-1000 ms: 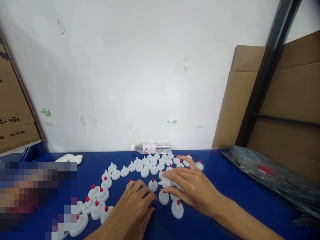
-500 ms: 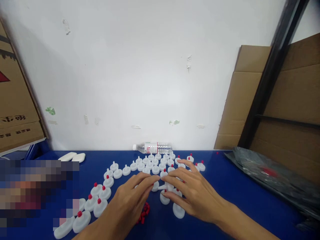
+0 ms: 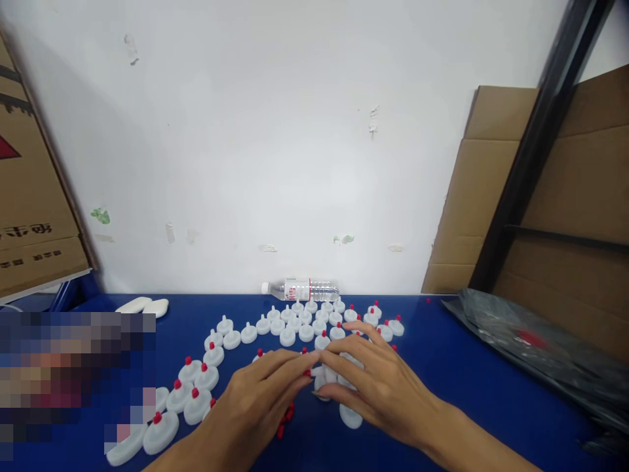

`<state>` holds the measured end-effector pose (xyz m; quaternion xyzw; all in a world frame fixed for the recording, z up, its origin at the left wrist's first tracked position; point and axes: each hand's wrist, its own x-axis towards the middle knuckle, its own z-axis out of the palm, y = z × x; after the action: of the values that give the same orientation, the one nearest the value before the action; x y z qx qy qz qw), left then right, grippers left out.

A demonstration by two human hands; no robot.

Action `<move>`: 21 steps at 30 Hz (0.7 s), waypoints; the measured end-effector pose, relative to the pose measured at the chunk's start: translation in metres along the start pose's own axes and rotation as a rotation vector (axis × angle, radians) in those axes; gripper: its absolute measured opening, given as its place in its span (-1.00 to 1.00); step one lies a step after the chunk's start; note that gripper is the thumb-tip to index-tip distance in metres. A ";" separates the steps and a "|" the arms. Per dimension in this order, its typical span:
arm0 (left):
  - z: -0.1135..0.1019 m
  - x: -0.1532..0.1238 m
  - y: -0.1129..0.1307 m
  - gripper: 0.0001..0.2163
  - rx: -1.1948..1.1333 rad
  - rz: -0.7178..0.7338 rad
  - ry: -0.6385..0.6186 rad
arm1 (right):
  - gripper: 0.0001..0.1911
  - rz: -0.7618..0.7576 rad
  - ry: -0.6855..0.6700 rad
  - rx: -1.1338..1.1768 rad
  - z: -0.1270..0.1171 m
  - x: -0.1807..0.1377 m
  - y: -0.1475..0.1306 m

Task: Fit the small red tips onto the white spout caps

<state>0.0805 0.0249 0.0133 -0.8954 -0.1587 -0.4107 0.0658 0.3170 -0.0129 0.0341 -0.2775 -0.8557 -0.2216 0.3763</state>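
Centrally, both hands (image 3: 344, 387) crowd among white caps (image 3: 295, 324); bare blue table (image 3: 442, 367) rightward.

Single head-worn view: I look forward and slightly down from close above the near edge of the blue table top (image 3: 466, 367), facing the far white plaster wall (image 3: 275, 144).

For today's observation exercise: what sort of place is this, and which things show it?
Probably a small assembly or packing workshop: dozens of identical white caps on a blue table, loose red tips, and flattened cardboard boxes.
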 end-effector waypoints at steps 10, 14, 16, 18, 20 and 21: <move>0.001 0.009 0.009 -0.77 -0.094 -0.104 -0.088 | -0.64 0.087 0.102 0.177 -0.001 -0.007 -0.011; -0.005 0.011 0.017 -0.79 -0.165 -0.131 -0.113 | -0.64 0.068 0.114 0.204 0.001 -0.010 -0.011; -0.005 0.011 0.019 -0.80 -0.176 -0.138 -0.122 | -0.64 0.063 0.118 0.196 0.002 -0.010 -0.011; -0.006 0.012 0.018 -0.80 -0.168 -0.135 -0.120 | -0.65 0.054 0.133 0.176 0.002 -0.008 -0.011; -0.008 0.013 0.016 -0.82 -0.134 -0.128 -0.112 | -0.67 0.046 0.149 0.124 0.000 -0.005 -0.011; -0.009 0.014 0.014 -0.84 -0.106 -0.120 -0.102 | -0.66 0.037 0.145 0.079 -0.001 -0.003 -0.010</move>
<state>0.0872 0.0132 0.0301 -0.9062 -0.1934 -0.3758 -0.0143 0.3127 -0.0218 0.0309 -0.2613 -0.8291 -0.2004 0.4518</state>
